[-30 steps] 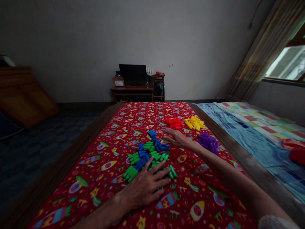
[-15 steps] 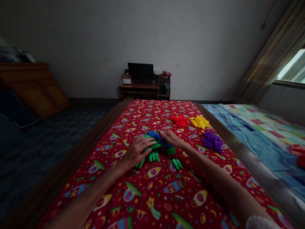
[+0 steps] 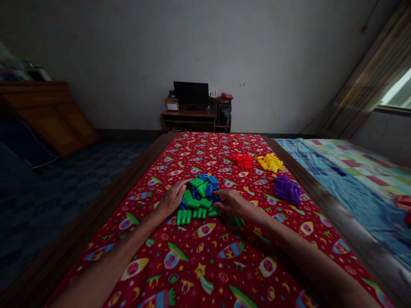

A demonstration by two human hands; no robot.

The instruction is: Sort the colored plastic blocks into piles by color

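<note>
1. Two bare hands work over one mixed pile, and we see both resting close around its sides on the red patterned cloth [image 3: 205,252].
2. We find the mixed pile of green and blue pieces [image 3: 199,191] near the middle of the cloth, between the two hands, its pieces lying at various angles and overlapping.
3. Our left hand [image 3: 172,198] lies along the left side of the pile, open, its fingers stretched forward against or just beside the pieces; we see nothing held in it.
4. Our right hand [image 3: 233,202] is at the right side, palm down, fingers slightly bent and reaching onto the edge pieces; we cannot tell whether they grip one.
5. Just below the right hand we make out a green piece [image 3: 238,221], partly in shadow; nearest us, a ribbed green piece [image 3: 183,217] lies at the pile's front left.
6. Beyond the right hand we count three sorted heaps, each apart from the others: red pieces [image 3: 243,161], yellow pieces [image 3: 270,162] to their right, and purple pieces [image 3: 287,190] nearer to us.
7. The cloth covers a table whose dark wooden edge [image 3: 138,167] shows along the left.
8. Past the table's far end we see a black monitor [image 3: 191,94] on a low desk [image 3: 189,114], with a red telephone [image 3: 227,96] to its right.
</note>
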